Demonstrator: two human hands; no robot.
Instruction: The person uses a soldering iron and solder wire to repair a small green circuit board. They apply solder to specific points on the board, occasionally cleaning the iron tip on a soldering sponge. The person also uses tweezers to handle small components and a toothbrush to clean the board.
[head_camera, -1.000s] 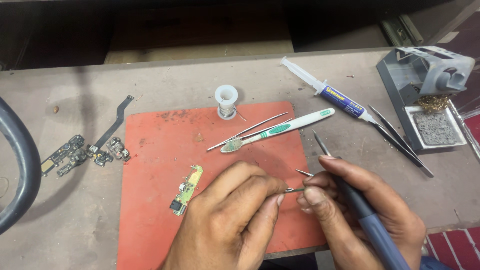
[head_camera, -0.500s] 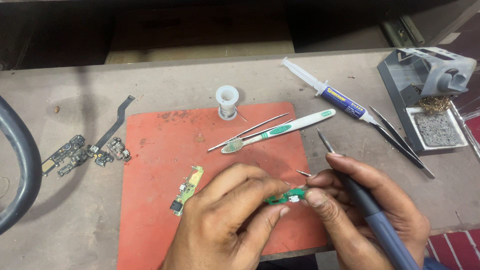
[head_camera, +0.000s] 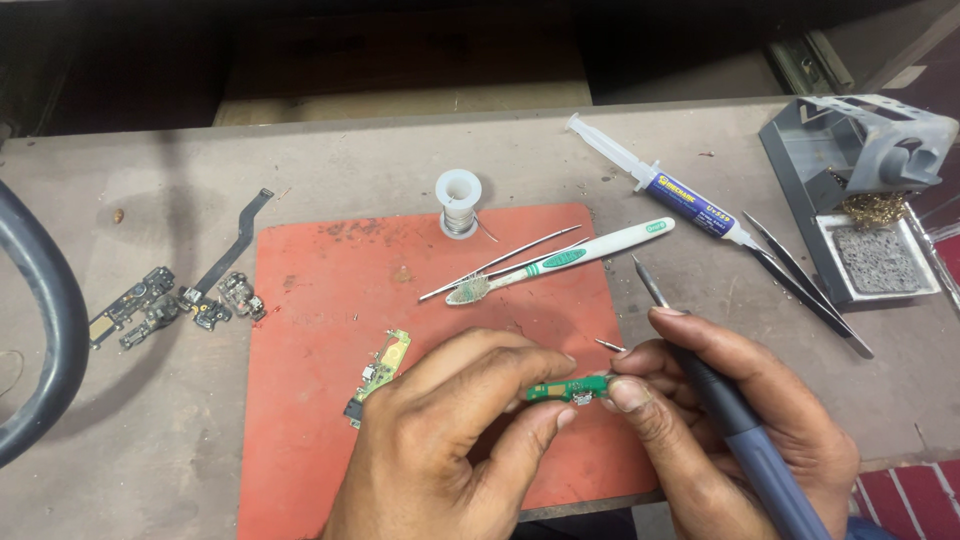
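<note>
My left hand (head_camera: 450, 440) and my right hand (head_camera: 740, 420) together pinch a small green circuit board (head_camera: 568, 388) by its two ends, just above the front part of a red work mat (head_camera: 330, 300). My right hand also grips a blue-grey soldering iron (head_camera: 720, 400), whose metal tip points up and away toward the toothbrush. A second small green and yellow circuit board (head_camera: 380, 370) lies on the mat just left of my left hand.
On the mat lie a white and green toothbrush (head_camera: 560, 262), thin tweezers (head_camera: 500, 262) and a solder spool (head_camera: 458, 200). A flux syringe (head_camera: 660, 185), black tweezers (head_camera: 810, 290) and a grey iron stand (head_camera: 860, 190) sit right. Loose phone parts (head_camera: 170, 305) lie left beside a thick black cable (head_camera: 40, 330).
The small green board has come into view between my fingertips, turned flat toward me. Both hands stay in the same place over the mat's front edge.
</note>
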